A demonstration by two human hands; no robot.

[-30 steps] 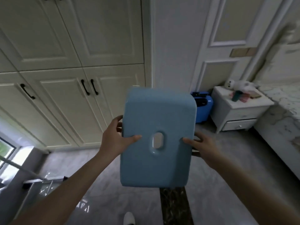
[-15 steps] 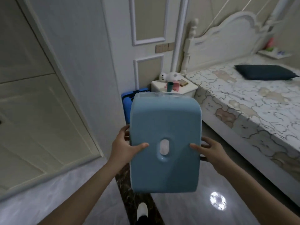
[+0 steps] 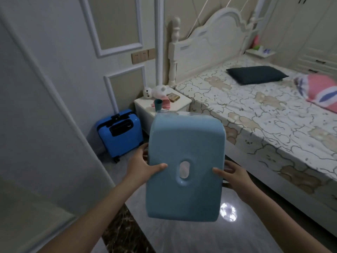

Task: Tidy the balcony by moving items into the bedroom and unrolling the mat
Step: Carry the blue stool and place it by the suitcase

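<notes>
I hold a light blue plastic stool (image 3: 186,157) in front of me, its flat seat with an oval hand hole facing the camera. My left hand (image 3: 141,166) grips its left edge, thumb on the seat. My right hand (image 3: 235,175) grips the right edge the same way. The stool's legs are hidden behind the seat. I stand at the bedroom doorway over a dark marble threshold strip (image 3: 118,234).
A bed (image 3: 264,114) with a patterned sheet, a dark pillow (image 3: 255,74) and a pink pillow (image 3: 317,88) fills the right. A white nightstand (image 3: 180,103) with a plush toy and a cup stands ahead, a blue suitcase (image 3: 120,136) beside it. A pale wall panel (image 3: 36,125) is at left.
The view has swung from the wardrobe doors toward the bedroom, and the bed now fills the right side. The stool stays held in both hands.
</notes>
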